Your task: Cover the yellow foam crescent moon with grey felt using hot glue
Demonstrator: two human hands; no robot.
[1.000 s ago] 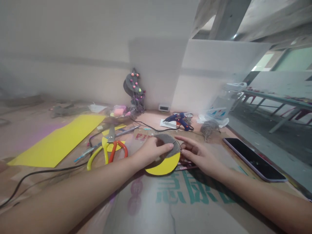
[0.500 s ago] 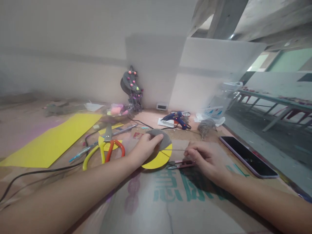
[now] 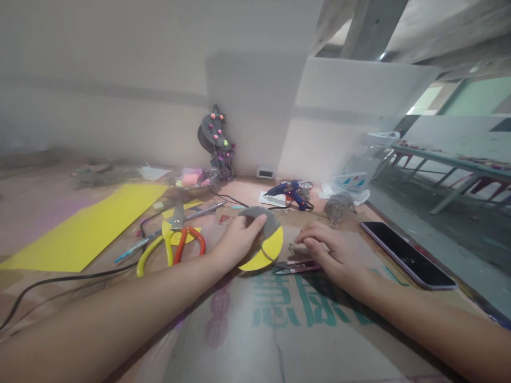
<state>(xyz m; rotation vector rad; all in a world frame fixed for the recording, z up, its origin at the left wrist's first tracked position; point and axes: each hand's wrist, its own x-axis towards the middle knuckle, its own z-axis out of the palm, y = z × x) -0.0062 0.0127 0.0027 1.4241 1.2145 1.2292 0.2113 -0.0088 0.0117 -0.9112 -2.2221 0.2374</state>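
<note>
My left hand (image 3: 243, 236) grips a round yellow card disc (image 3: 265, 255), its thumb on the upper part, which is covered with grey yarn (image 3: 273, 221). A loose end of yarn lies across the yellow part. To the right, my right hand (image 3: 327, 247) has its fingers curled in a pinch, with a small loop of grey yarn (image 3: 294, 249) at the fingertips. Just below those fingers, thread snips (image 3: 293, 267) rest on the printed board (image 3: 247, 330), their handles partly hidden by the hand.
Orange-and-yellow-handled pliers (image 3: 178, 239), pens and a yellow sheet (image 3: 91, 229) lie at left. Behind are a blue glue gun (image 3: 291, 194), a ball of grey yarn (image 3: 339, 208) and a moon-shaped ornament (image 3: 213, 133). A phone (image 3: 407, 255) lies at right; a black cord (image 3: 72, 279) crosses the left side.
The yarn, stretched straight between the disc and my right hand before, is now slack and looped near the fingertips. The disc is tilted up slightly; my right hand has shifted a little left.
</note>
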